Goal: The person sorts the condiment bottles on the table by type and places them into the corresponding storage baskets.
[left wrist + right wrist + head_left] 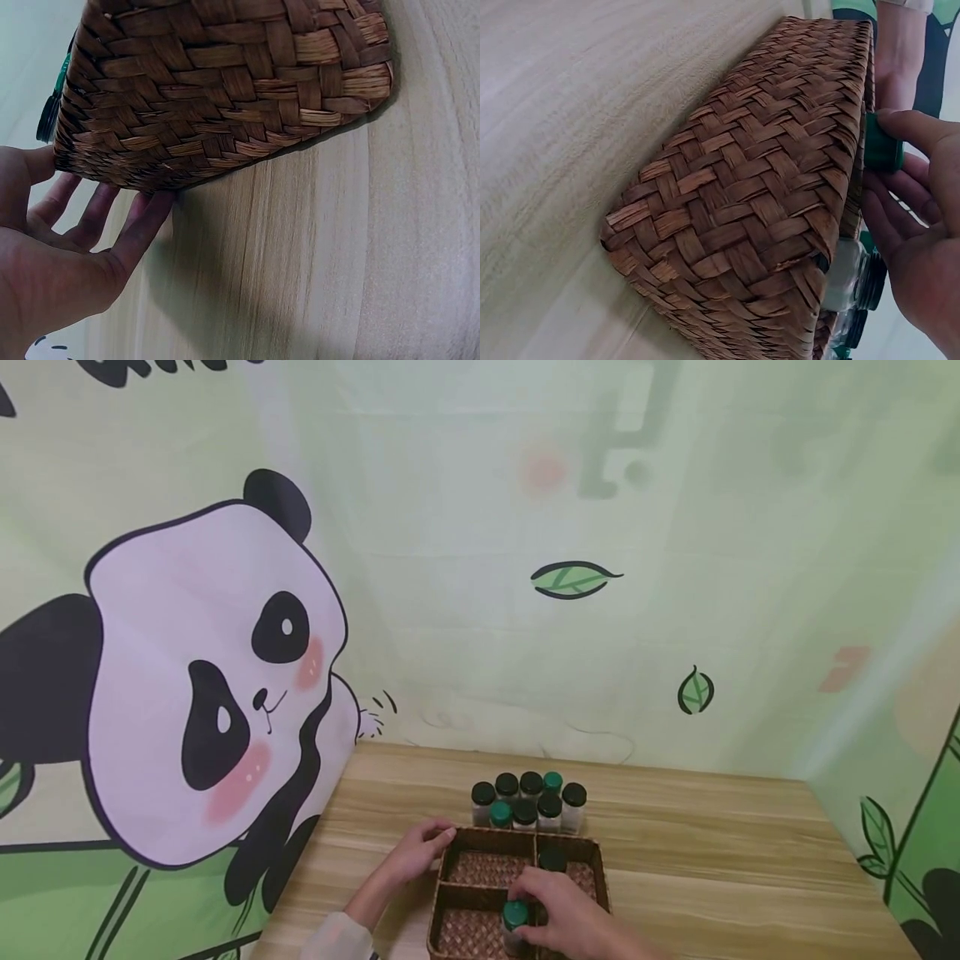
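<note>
My right hand (566, 910) pinches a small clear jar by its green cap (515, 913), between thumb and fingers. The jar is upright at the right side of the front-left compartment of a brown woven basket (483, 887); its base is hidden. In the right wrist view the same green cap (883, 142) shows above the basket rim. A black-capped jar (552, 860) stands in the back right part. My left hand (420, 850) touches the basket's back left corner, its thumb at the rim and its fingers extended along the outside (139, 225).
Behind the basket, several clear jars with black caps (550, 803) and green caps (501, 814) stand close together. All sit on a wood-grain table (712, 860). A printed cloth (465, 610) with a panda hangs at the back and sides.
</note>
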Available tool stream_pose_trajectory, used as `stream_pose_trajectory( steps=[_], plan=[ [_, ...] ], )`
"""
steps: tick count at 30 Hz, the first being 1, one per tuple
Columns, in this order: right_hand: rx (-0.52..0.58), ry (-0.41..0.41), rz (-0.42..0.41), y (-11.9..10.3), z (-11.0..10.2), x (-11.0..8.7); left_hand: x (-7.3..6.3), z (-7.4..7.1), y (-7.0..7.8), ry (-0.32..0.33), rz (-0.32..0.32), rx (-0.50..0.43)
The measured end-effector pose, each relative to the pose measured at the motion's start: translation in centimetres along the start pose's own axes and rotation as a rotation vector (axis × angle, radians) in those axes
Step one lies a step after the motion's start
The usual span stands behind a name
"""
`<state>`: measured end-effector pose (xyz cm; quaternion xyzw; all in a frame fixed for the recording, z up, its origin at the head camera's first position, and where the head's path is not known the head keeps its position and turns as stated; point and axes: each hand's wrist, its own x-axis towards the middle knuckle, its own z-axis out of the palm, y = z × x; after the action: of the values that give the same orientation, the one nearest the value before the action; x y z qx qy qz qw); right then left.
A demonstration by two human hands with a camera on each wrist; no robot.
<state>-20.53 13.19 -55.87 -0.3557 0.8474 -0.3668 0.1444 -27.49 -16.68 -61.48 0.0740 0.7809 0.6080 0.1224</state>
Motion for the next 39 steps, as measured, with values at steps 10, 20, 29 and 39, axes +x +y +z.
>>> stream_pose_trajectory(
  steps=[10, 20, 29, 39],
  plan=[
    [-0.14, 0.0, 0.014, -0.2, -0.3, 0.0, -0.3, 0.1, 0.2, 0.0, -0.02, 0.004],
    [-0.093, 0.054, -0.037, -0.3, -2.7, 0.2, 0.1, 0.1, 0.1, 0.013, -0.024, 0.021],
    [-0.054, 0.458, -0.05, 1.1, -8.0, 1.2, -0.1, 0.1, 0.2, 0.003, -0.011, 0.017],
    [-0.098, 0.586, 0.083, 5.7, -10.5, 2.2, -0.1, 0.1, 0.2, -0.011, -0.028, -0.014]
  ],
)
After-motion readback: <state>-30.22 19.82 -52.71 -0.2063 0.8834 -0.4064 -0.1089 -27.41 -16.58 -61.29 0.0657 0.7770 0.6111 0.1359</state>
